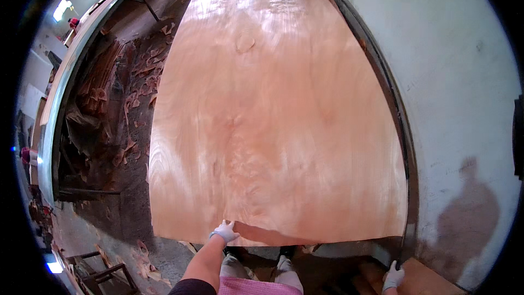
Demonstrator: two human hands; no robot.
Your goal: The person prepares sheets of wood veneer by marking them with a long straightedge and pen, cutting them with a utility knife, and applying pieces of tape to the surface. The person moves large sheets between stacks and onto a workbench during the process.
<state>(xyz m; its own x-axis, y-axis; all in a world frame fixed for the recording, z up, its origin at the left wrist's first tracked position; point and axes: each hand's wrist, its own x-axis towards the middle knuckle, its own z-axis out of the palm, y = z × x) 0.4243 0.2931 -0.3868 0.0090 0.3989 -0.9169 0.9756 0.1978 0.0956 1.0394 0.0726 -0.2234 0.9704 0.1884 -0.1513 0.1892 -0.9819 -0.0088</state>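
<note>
A wide, thin sheet of pale reddish-brown wood veneer [278, 125] lies spread out before me, with wavy grain and a round knot mark toward its far end. My left hand [225, 231], in a white glove, rests on the sheet close to its near edge, fingers apart and nothing in them. Down at the lower right, my gloved right hand [393, 277] is beside a brown board [428, 277], below the sheet's near right corner. Its fingers look closed around something small and dark that I cannot make out.
A pale wall [453, 104] runs along the right, with a dark rail [394, 90] between it and the sheet. Torn veneer scraps [144, 84] litter the floor at left, by a long table [71, 71]. A wooden stool [103, 273] stands at the lower left.
</note>
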